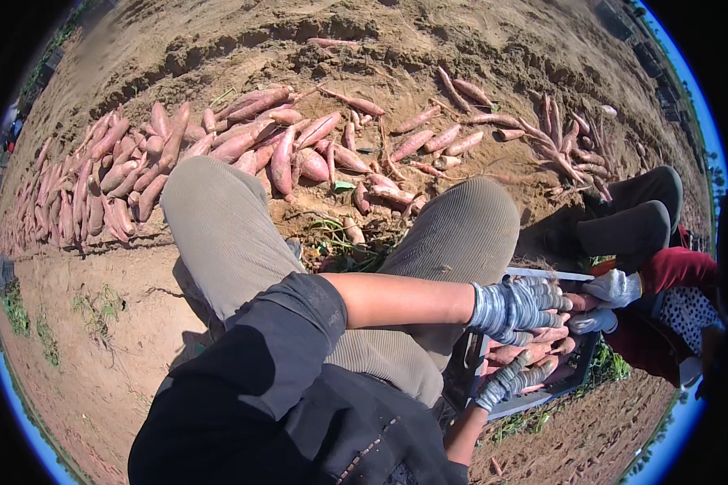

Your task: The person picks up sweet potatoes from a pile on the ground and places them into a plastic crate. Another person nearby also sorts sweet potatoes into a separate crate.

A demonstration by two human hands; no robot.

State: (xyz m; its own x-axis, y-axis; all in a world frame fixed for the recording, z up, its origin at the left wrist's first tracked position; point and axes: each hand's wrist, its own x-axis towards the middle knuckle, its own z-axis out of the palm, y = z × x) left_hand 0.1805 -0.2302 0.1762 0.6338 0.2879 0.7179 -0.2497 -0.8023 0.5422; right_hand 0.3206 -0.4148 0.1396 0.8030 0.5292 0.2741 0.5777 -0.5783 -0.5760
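Note:
A dark plastic crate point(543, 397) at the right is filled with sweet potatoes point(537, 350). My left hand point(517, 308), in a grey-and-white knit glove, reaches across to the crate's far end, its fingers over sweet potatoes there and beside a co-worker's white-gloved hands point(606, 297). Whether it grips one cannot be told. My right hand point(514, 381), in a matching glove, lies at the crate's near side with its fingers spread on the sweet potatoes inside. The co-worker's hands are at a sweet potato point(582, 302) at the crate's far edge.
A long heap of sweet potatoes point(115, 170) runs along the soil at the left, with looser ones point(440, 138) ahead and a bunch point(567, 142) at the right. Green vines point(364, 248) lie between my knees. The co-worker's bent legs point(631, 224) are beyond the crate.

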